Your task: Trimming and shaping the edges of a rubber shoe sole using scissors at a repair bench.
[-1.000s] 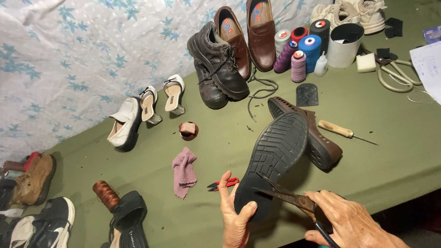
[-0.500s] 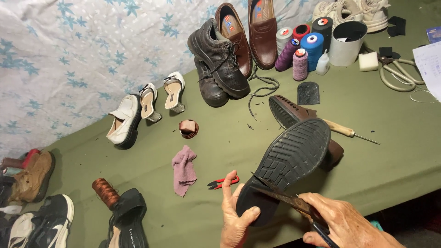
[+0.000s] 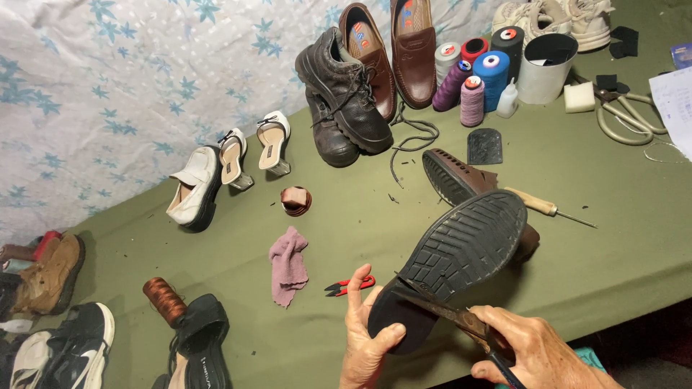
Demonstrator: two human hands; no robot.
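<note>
A table covered in olive-green cloth point(image 3: 620, 238) fills the frame. At centre lie a pink rag point(image 3: 288, 264), red thread snips point(image 3: 349, 285) and a wooden-handled awl point(image 3: 548, 209). Thread spools point(image 3: 476, 75) and dark brown shoes point(image 3: 344, 94) sit at the top, white heeled sandals point(image 3: 234, 155) at upper left, scissors point(image 3: 623, 115) at upper right.

Dark shoe point(image 3: 461, 252), held sole-up and tilted above the green desk point(image 3: 620, 238): black ridged rubber sole with a smooth heel area, toe pointing up and right, heel low near the front edge. Thin metal tool point(image 3: 443, 311), its rusty blade lying across the sole at the heel, handle toward lower right.
</note>
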